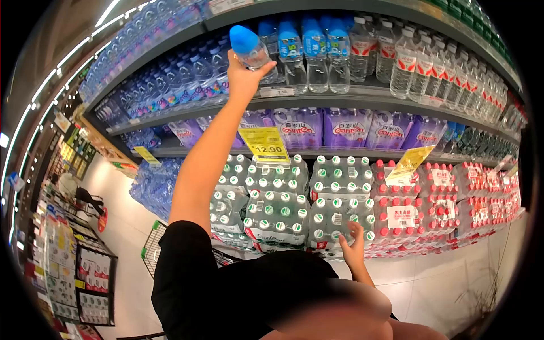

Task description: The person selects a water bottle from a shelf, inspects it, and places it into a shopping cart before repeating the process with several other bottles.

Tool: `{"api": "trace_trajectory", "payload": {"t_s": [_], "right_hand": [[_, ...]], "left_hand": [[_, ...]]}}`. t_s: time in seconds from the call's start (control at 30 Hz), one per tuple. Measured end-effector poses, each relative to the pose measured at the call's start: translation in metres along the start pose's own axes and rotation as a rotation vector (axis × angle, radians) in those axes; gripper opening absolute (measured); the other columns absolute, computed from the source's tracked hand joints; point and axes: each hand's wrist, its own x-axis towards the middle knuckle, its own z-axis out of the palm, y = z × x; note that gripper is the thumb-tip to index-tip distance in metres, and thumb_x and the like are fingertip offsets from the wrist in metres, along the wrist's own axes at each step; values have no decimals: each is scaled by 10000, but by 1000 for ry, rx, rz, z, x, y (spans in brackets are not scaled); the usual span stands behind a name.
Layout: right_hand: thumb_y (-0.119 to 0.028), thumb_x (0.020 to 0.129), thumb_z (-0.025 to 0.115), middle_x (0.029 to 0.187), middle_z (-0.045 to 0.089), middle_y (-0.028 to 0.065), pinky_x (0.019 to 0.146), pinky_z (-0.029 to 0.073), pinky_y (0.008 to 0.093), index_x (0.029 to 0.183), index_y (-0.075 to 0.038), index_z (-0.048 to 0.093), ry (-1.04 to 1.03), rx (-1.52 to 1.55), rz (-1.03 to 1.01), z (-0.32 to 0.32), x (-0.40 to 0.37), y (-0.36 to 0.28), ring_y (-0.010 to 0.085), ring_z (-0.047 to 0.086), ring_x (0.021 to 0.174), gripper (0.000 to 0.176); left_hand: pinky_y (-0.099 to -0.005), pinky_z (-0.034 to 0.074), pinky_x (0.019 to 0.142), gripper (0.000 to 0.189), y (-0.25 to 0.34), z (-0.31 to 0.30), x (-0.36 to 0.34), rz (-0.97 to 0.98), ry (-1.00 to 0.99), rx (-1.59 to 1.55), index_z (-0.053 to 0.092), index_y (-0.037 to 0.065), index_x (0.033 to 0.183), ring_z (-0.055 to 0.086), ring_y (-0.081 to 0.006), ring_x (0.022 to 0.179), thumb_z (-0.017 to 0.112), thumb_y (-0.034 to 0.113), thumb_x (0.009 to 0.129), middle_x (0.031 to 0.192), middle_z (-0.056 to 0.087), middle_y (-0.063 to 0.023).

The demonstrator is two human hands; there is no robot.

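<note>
My left hand [247, 80] is raised to the upper shelf, its fingers wrapped around a clear water bottle with a large blue cap [253, 52]. The bottle leans, cap toward the upper left, in front of a row of similar blue-capped bottles [316, 54]. Under it, a small price tag [276, 92] is fixed to the shelf edge. Lower down, my right hand [355, 249] is held out with thumb and fingers apart, holding nothing. It is nearest to the shrink-wrapped packs of white-and-green-capped bottles [340, 218].
Red-capped bottle packs [402, 215] stand at the right, purple packs [348, 127] on the middle shelf. Yellow price signs [264, 144] jut out from that shelf. A shopping cart [152, 246] is beside my left side. Red-labelled bottles [422, 73] line the upper right.
</note>
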Motion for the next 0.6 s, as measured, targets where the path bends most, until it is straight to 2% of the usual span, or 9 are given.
{"api": "trace_trajectory", "payload": {"t_s": [0.07, 0.1, 0.17, 0.27, 0.37, 0.4, 0.5, 0.53, 0.6], "right_hand": [[-126, 802, 673, 1264, 522, 149, 972, 398, 401, 1296, -18, 420, 68, 24, -1, 16, -19, -9, 261, 493, 1188, 565], [-127, 796, 679, 1259, 518, 158, 973, 399, 402, 1289, -8, 425, 91, -1, -40, -12, 10, 8, 273, 492, 1186, 567], [-130, 784, 690, 1250, 510, 175, 974, 401, 402, 1276, 11, 436, 114, -35, -39, -7, 2, 8, 296, 490, 1182, 572], [-163, 793, 687, 1247, 520, 165, 974, 396, 408, 1279, -2, 438, 90, -51, -45, -6, 4, 8, 290, 499, 1170, 570], [-166, 796, 687, 1240, 529, 162, 973, 393, 413, 1277, -7, 436, 79, -68, -50, -7, 10, 7, 291, 505, 1167, 565], [-163, 796, 688, 1238, 530, 163, 973, 393, 411, 1275, -6, 435, 74, -79, -52, -7, 13, 4, 292, 506, 1167, 564], [-150, 793, 691, 1237, 531, 169, 972, 394, 403, 1266, -3, 440, 40, -99, -54, -7, 23, 5, 294, 507, 1169, 556], [-145, 791, 693, 1237, 531, 171, 972, 395, 400, 1262, -2, 443, 26, -101, -56, -6, 26, 7, 295, 507, 1171, 552], [-139, 788, 695, 1233, 534, 178, 979, 394, 400, 1260, 1, 446, 2, -134, -60, -2, 30, 7, 300, 512, 1169, 551]], "left_hand": [[-368, 475, 892, 780, -19, -4, 9, -87, -20, -7, 407, 22, 1192, 594, -247, 1040, 897, 268, 638, 1140, 596, -143], [-358, 484, 857, 783, -20, 35, 19, -69, 41, 25, 413, 7, 1180, 608, -248, 1003, 900, 274, 628, 1101, 610, -146], [-357, 486, 837, 795, -29, 41, 18, -175, 53, 89, 420, -6, 1176, 616, -251, 977, 905, 279, 613, 1075, 619, -156], [-359, 486, 834, 777, -61, 52, 11, -230, 49, 84, 433, -35, 1158, 624, -252, 951, 897, 284, 623, 1050, 627, -172], [-354, 487, 836, 748, -66, 61, 4, -326, 56, 135, 452, -57, 1133, 625, -251, 946, 887, 293, 636, 1054, 628, -183], [-344, 488, 832, 738, -66, 63, 5, -326, 70, 170, 462, -65, 1123, 631, -240, 922, 875, 324, 650, 1022, 641, -172], [-328, 491, 821, 752, -74, 69, 4, -384, -6, -34, 465, -60, 1131, 639, -221, 904, 874, 346, 648, 996, 654, -159], [-310, 492, 822, 749, -88, 68, 3, -337, -36, -75, 470, -54, 1135, 645, -202, 896, 875, 347, 649, 981, 664, -145], [-310, 486, 848, 749, -98, 64, -2, -305, -100, -69, 439, -53, 1177, 646, -213, 956, 854, 336, 690, 1049, 664, -165]]}}
